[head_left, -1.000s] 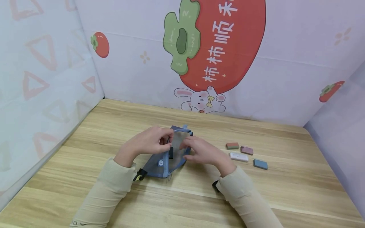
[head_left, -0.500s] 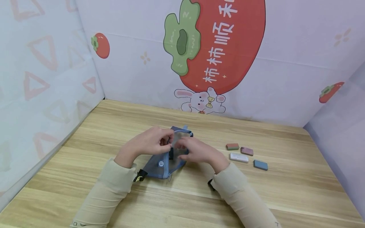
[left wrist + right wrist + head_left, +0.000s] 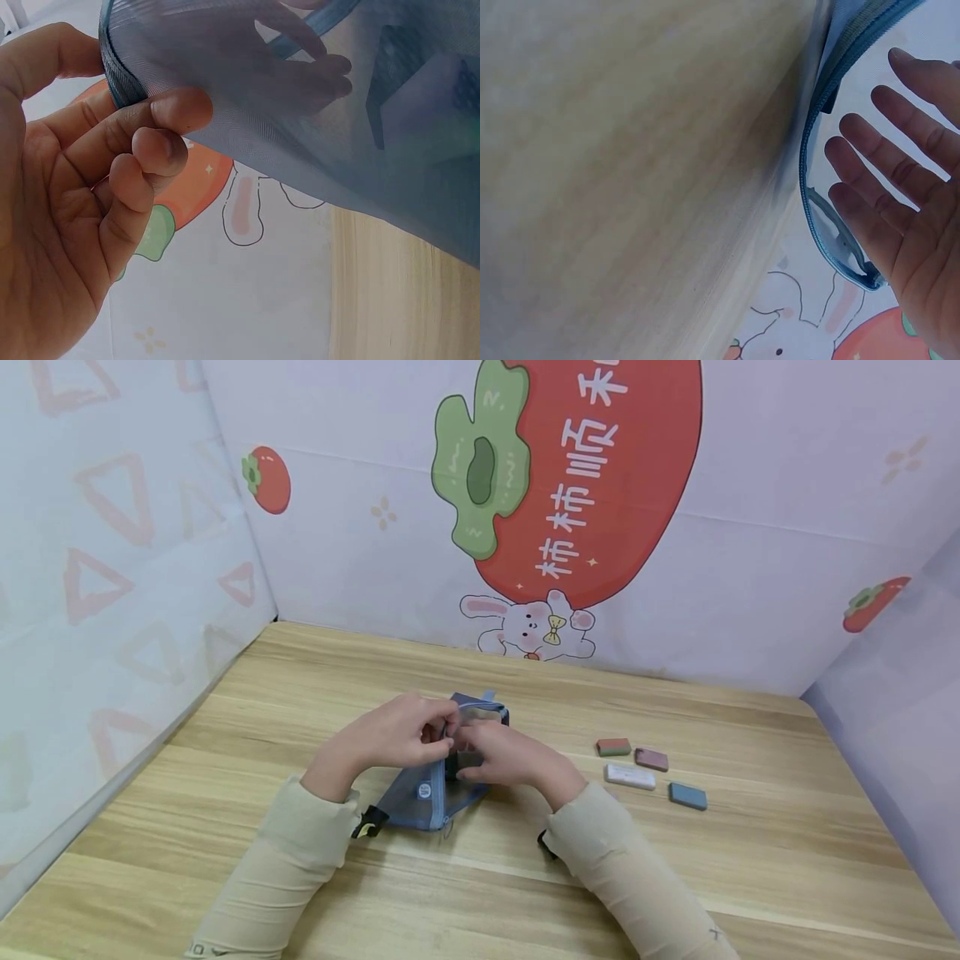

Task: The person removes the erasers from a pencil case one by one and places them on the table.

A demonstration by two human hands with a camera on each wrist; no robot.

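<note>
A blue mesh zip pouch lies on the table with its mouth gaping to the right. My left hand pinches the zipped edge of that mouth between thumb and fingers. My right hand is at the opening, its fingers inside the mouth. In the right wrist view those fingers are spread and relaxed, holding nothing, beside the curved zipper. Through the mesh the left wrist view shows the right fingers' shape and a dark, angular item in the pouch, its kind blurred by the mesh.
Right of the pouch lie several small eraser-like blocks: a red-and-green one, a purple one, a white one and a blue one. Printed cloth walls enclose the wooden table at the back and sides.
My right hand has moved left, deeper into the pouch's mouth. The left hand keeps its grip on the edge, and the blocks have stayed in place.
</note>
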